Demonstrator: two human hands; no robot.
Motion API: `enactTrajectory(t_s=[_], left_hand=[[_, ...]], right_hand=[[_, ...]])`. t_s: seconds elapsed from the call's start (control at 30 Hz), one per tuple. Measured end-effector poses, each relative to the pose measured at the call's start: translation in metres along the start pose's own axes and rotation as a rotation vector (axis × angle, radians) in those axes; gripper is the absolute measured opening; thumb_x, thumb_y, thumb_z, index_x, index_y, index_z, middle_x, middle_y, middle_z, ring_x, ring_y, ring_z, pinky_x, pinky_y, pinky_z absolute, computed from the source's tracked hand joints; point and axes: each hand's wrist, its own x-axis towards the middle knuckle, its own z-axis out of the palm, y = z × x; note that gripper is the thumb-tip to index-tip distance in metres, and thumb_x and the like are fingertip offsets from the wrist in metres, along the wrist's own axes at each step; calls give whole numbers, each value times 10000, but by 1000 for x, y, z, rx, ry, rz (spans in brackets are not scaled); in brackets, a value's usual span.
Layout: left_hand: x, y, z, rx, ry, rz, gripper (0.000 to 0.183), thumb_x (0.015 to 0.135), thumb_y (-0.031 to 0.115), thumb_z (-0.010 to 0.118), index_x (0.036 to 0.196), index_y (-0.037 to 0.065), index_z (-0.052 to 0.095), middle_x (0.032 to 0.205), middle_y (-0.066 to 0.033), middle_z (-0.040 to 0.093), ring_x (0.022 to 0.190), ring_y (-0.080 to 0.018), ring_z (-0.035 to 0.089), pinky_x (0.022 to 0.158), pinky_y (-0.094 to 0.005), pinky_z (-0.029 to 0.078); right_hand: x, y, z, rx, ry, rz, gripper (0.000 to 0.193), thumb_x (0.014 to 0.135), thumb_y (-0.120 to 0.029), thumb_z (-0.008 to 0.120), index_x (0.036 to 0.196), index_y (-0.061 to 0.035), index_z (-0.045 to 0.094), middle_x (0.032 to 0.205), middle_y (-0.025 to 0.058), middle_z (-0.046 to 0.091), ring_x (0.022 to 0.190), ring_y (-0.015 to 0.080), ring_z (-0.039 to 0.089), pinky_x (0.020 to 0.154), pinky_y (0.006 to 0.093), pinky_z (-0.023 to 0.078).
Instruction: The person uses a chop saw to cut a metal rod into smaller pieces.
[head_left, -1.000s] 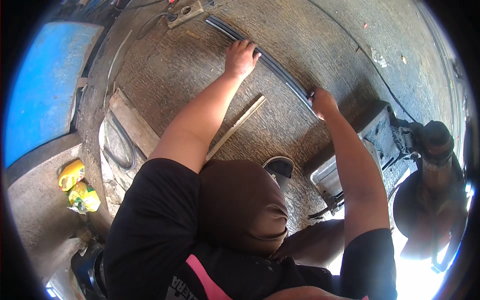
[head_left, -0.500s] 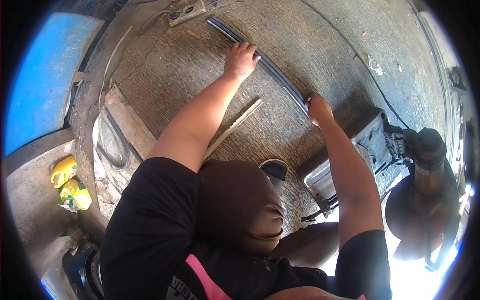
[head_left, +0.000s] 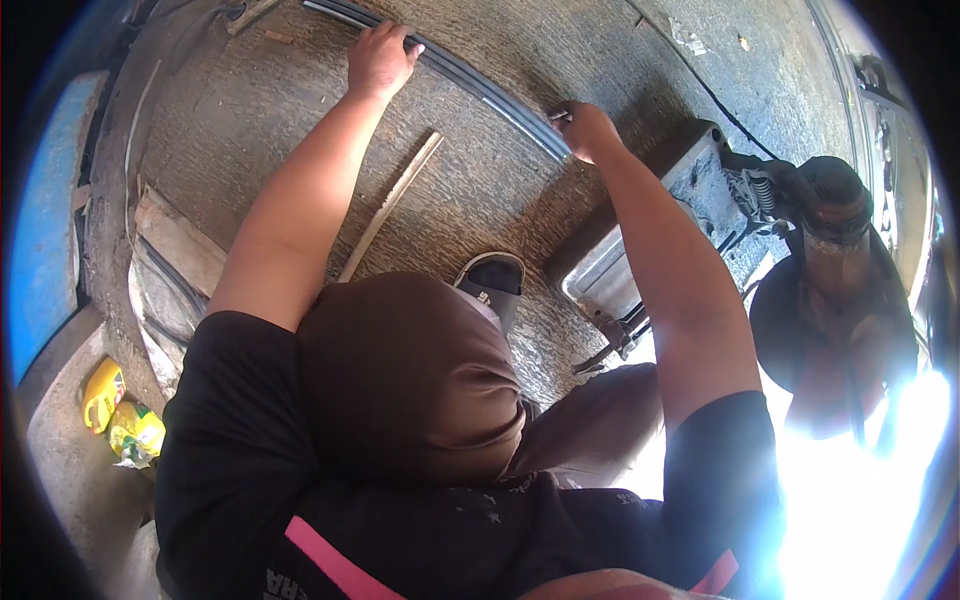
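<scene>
A bundle of several long, thin grey bars (head_left: pixel 478 88) lies slantwise over the floor in front of me, running from the far left toward the nearer right. My left hand (head_left: pixel 383 60) is closed over the bundle toward its far end, knuckles up. At the near end, my right hand (head_left: pixel 585 132) grips the bars with thumb and fingers, and their tips show just beside it. The undersides of both hands' fingers are hidden. What the bars are for cannot be told from their look.
A narrow wooden strip (head_left: pixel 392 205) lies on the rough floor near my knee. To my right stands a metal machine with a boxy base (head_left: pixel 620 255) and a round dark disc. Yellow packets (head_left: pixel 122 412) rest at the left, below a blue panel (head_left: pixel 50 225). A dark cable (head_left: pixel 700 85) crosses the floor.
My view has shifted, so the floor, machine and bars all appear farther left and higher. Both hands keep their hold on the bars.
</scene>
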Motion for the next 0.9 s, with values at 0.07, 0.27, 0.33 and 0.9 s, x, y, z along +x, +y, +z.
enactTrajectory(t_s=[0.07,0.27,0.33,0.9], left_hand=[[0,0,1,-12,6,-5,352,830,342,646,1105,125,616,1086,-72,607,1047,-301,543,902,-411,455],[-2,-2,3,5,98,33,338,831,357,644,1070,119,635,1045,-54,608,1016,-270,557,899,-438,444],[-2,-2,2,-2,55,24,346,823,341,651,1082,113,630,1068,-72,620,1029,-292,555,897,-409,455],[-16,-10,6,-10,-42,388,239,889,147,557,1116,123,624,1191,-56,578,1150,-253,517,1030,-366,393]], right_hand=[[-2,1,-2,11,19,-7,250,851,-192,559,1076,-203,667,1013,127,665,975,319,621,831,393,493],[-5,1,-8,20,42,-6,244,851,-201,568,1074,-196,664,1003,129,668,967,318,624,832,395,492],[-7,-1,-7,2,33,-14,240,849,-205,579,1074,-195,662,999,127,670,966,316,625,832,394,492],[-8,-27,5,-113,7,53,250,805,-282,663,1037,-187,670,1028,130,659,1027,311,604,861,425,483]])
